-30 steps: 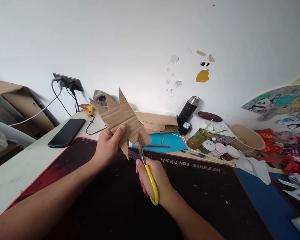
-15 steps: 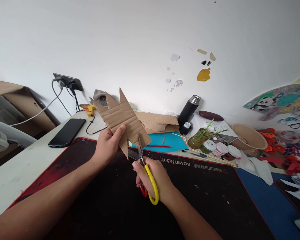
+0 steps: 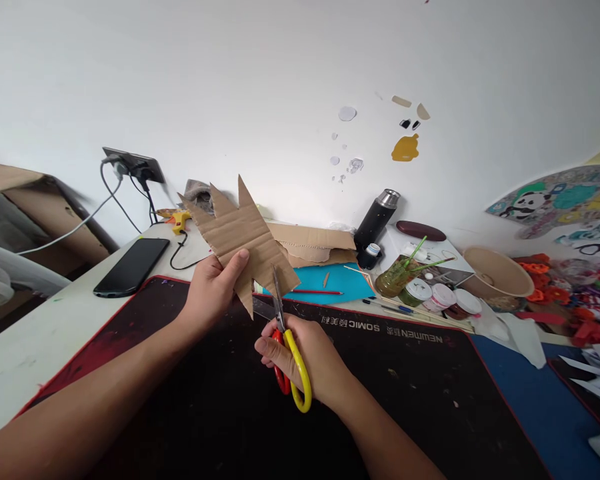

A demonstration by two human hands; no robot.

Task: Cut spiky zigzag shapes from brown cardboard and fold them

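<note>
Head view: left hand (image 3: 211,288) pinches spiky cardboard piece (image 3: 245,230), thumb on near face, piece held over far edge of dark mat (image 3: 205,400). Right hand (image 3: 320,357) curls around scissors (image 3: 295,353), yellow and red handles close together; visible blade crosses cardboard's near face at right.

Hands (image 3: 213,293) curled, forearms (image 3: 110,397) (bare) angled inward, left thumb (image 3: 237,264) extended

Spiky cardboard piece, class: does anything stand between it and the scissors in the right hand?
Nothing visible does. The left hand grips the spiky cardboard piece; the scissors in the right hand have one blade over its front.
</note>
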